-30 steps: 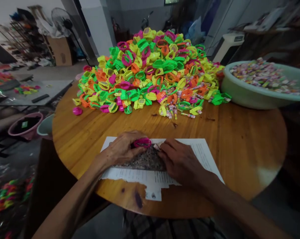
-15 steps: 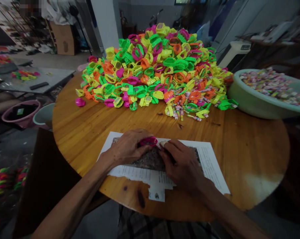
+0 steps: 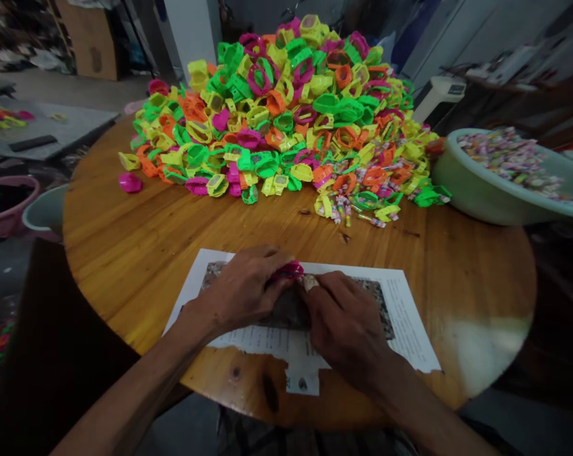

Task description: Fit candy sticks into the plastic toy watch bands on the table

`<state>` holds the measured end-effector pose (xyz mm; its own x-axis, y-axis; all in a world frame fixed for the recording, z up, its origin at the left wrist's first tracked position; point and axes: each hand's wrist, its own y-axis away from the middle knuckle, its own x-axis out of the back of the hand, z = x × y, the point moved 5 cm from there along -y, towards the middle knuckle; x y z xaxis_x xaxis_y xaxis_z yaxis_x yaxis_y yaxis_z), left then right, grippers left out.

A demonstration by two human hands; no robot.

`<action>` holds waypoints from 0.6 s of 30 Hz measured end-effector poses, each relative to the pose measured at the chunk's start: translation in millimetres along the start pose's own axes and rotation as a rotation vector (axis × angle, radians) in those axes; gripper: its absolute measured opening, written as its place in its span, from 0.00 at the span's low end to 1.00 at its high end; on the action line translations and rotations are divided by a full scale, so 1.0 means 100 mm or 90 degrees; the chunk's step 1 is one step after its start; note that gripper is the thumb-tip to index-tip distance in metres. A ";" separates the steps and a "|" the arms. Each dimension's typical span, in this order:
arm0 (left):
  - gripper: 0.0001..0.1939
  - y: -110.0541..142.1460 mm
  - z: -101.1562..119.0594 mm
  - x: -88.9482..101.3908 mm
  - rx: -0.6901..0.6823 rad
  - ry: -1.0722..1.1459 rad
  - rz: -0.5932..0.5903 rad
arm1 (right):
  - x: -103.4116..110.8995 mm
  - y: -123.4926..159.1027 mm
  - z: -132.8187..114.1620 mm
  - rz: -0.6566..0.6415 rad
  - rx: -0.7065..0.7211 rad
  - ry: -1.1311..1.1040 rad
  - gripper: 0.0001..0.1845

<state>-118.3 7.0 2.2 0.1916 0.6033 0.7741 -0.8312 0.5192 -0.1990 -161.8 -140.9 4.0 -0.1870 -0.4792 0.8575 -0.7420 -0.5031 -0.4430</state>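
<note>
My left hand (image 3: 248, 282) is closed around a pink plastic toy watch (image 3: 290, 271), whose right end shows past the fingertips. My right hand (image 3: 346, 310) meets it there, fingers pinched together. A pale wrap or small pale piece (image 3: 309, 282) shows at the right fingertips; which of these it is, and what the pinch holds, I cannot tell. Under both hands lies a speckled grey stone slab (image 3: 378, 307), partly covered by them. The slab rests on a torn-edged white printed sheet (image 3: 409, 329).
A big heap of neon toy watches (image 3: 277, 120) covers the far side of the round wooden table (image 3: 172, 221). Small wrapped candies (image 3: 346, 212) spill at its front. At right stands a pale green basin (image 3: 476, 193) of similar candies. One pink piece (image 3: 130, 183) lies apart at left.
My view has shifted slightly right and down. The pink toy watch has turned so less of its opening shows, and my right fingers press closer against its end.
</note>
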 end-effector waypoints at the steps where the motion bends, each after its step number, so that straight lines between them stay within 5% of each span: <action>1: 0.12 0.00 0.00 0.00 -0.002 0.003 0.004 | -0.01 -0.01 -0.02 -0.015 0.002 0.031 0.11; 7: 0.12 0.02 -0.03 0.00 -0.003 -0.019 0.020 | -0.08 -0.07 -0.11 -0.082 0.014 0.133 0.10; 18: 0.15 0.00 -0.04 -0.04 -0.030 -0.111 0.047 | -0.05 -0.17 -0.10 -0.170 0.033 0.081 0.05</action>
<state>-117.3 7.3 -3.1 0.0337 0.5293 0.8478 -0.8138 0.5070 -0.2842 -154.1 -123.0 10.0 -0.0713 -0.2318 0.9701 -0.7431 -0.6365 -0.2067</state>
